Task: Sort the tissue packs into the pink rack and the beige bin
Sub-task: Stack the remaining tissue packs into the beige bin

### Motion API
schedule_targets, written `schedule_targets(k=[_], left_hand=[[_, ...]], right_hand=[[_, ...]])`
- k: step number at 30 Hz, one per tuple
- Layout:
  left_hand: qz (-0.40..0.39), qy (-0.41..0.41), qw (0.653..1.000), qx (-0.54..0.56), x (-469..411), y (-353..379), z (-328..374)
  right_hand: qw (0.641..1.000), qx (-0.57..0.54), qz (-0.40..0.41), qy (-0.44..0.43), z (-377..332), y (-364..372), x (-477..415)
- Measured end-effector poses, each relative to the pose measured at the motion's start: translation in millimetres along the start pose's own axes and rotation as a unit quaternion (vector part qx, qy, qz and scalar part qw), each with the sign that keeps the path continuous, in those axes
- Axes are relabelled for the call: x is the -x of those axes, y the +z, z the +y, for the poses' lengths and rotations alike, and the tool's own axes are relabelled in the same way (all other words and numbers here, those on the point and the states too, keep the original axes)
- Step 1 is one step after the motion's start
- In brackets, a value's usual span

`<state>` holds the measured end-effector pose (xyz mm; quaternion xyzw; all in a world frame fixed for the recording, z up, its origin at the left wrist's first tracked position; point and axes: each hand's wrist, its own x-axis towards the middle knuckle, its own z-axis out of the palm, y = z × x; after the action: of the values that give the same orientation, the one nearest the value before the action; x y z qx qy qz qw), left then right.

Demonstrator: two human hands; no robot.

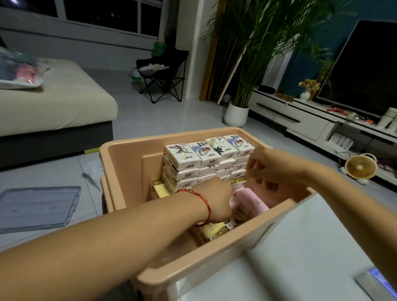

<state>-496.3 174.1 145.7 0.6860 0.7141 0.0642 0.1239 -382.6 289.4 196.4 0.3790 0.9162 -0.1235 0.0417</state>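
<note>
The beige bin (pixel 125 167) stands on the floor in front of me. White illustrated tissue packs (pixel 206 154) are stacked several high against its far wall, and yellow packs (pixel 213 232) lie lower down. A pink rack (pixel 252 199) sits inside the bin near its right side. My left hand (pixel 215 200) reaches down into the bin, and its fingers are hidden among the packs beside the pink rack. My right hand (pixel 265 168) hovers over the bin's right part with fingers curled downward; I cannot tell what it holds.
A grey plastic lid (pixel 34 207) lies on the floor at left. A white surface (pixel 300 259) overlaps the bin's near right corner. A sofa (pixel 43 111) is at back left; a potted plant (pixel 235 114), TV console (pixel 305 120) and small fan (pixel 361 167) are at right.
</note>
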Motion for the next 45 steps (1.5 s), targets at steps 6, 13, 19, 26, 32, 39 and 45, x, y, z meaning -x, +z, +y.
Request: schedule_targets(k=[6, 13, 19, 26, 32, 39, 45], left_hand=[[0.187, 0.055, 0.975, 0.108, 15.4, -26.4, 19.6], [0.179, 0.235, 0.944, 0.147, 65.1, -4.7, 113.8], [0.040, 0.242, 0.966, 0.084, 64.8, 42.1, 135.4], [-0.004, 0.282, 0.959, 0.005, 74.3, 46.7, 120.5], [-0.007, 0.273, 0.958, 0.086, 75.9, 33.8, 128.1], [-0.001, 0.226, 0.963, 0.145, 72.2, 26.7, 136.9], [0.155, 0.236, 0.954, 0.104, 65.8, 11.9, 129.7]], right_hand=[[0.906, -0.337, 0.251, 0.040, 30.1, 11.1, 116.0], [0.942, -0.165, 0.034, 0.290, 79.6, 150.1, 211.3], [0.929, -0.186, 0.135, 0.291, 64.3, 177.1, 229.4], [0.566, -0.800, 0.137, 0.144, 42.2, 135.3, 236.8], [0.454, -0.881, 0.130, 0.019, 19.1, 107.8, 236.4], [0.473, -0.866, 0.164, 0.008, 28.0, 100.6, 228.9], [0.572, -0.769, 0.238, 0.158, 71.6, 102.3, 200.7]])
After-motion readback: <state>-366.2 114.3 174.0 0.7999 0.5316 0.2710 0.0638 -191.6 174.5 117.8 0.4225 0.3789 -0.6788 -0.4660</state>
